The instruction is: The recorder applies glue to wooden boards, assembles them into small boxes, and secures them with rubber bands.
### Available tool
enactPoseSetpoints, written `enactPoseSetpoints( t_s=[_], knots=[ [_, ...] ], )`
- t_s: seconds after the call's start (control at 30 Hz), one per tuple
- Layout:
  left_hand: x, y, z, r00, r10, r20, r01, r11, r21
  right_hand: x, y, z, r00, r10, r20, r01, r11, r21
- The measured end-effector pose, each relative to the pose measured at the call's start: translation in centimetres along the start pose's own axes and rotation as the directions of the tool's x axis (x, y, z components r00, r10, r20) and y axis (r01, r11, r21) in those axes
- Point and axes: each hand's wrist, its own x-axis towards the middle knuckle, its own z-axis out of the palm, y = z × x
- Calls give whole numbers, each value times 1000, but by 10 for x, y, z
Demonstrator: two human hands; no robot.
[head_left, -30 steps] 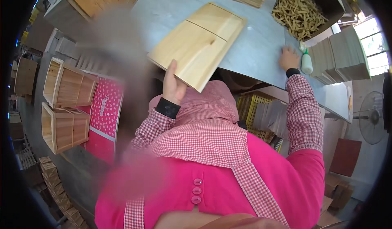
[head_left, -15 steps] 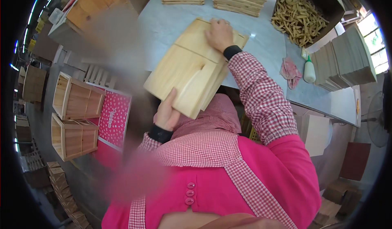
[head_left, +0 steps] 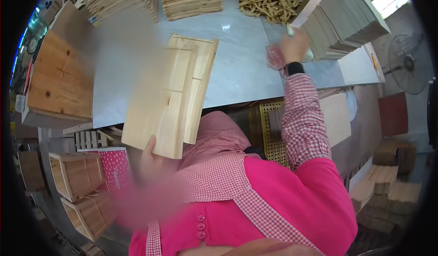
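Two pale wooden panels (head_left: 153,119), one overlapping the other, lean over the near edge of the table, each with a thin groove across it. My left hand (head_left: 148,159) grips their lower corner, thumb on top, its fingers hidden underneath. Across the table to the right, my right hand (head_left: 295,46) is closed round a white squeeze bottle (head_left: 309,55), slightly blurred. Just left of that hand lies a crumpled pink cloth (head_left: 275,56).
Stacks of thin wooden pieces (head_left: 191,0) line the far side, beside a box of curved wood strips (head_left: 273,0). Grey boards (head_left: 344,21) stand at the right. A wooden box (head_left: 61,73) is at the left, with wooden tubs (head_left: 77,174) below. A blur covers part of the left.
My right hand has left the panels and reached right to the bottle. The panels now tilt more upright in my left hand. The view has turned to the right.
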Motion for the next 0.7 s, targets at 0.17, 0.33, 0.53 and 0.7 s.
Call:
enactPoseSetpoints(
  t_s=[0.17, 0.33, 0.53, 0.7],
  knots=[
    [-6, 7, -6, 996, -47, -81, 47, 999, -5, 6, 49, -33, 912, 386, 136, -333, 894, -301],
    [17, 0, -23, 998, -47, -45, 44, 997, -66, 2, 96, 2, 868, 431, 244, -413, 902, -124],
    [3, -20, -14, 995, -36, -89, 26, 994, -107, 2, 20, -36, 869, 472, 151, -427, 559, 711],
    [3, -21, -7, 996, -21, -86, 15, 997, -69, -23, -88, -42, 924, 232, 304, -357, 240, 902]
  ],
)
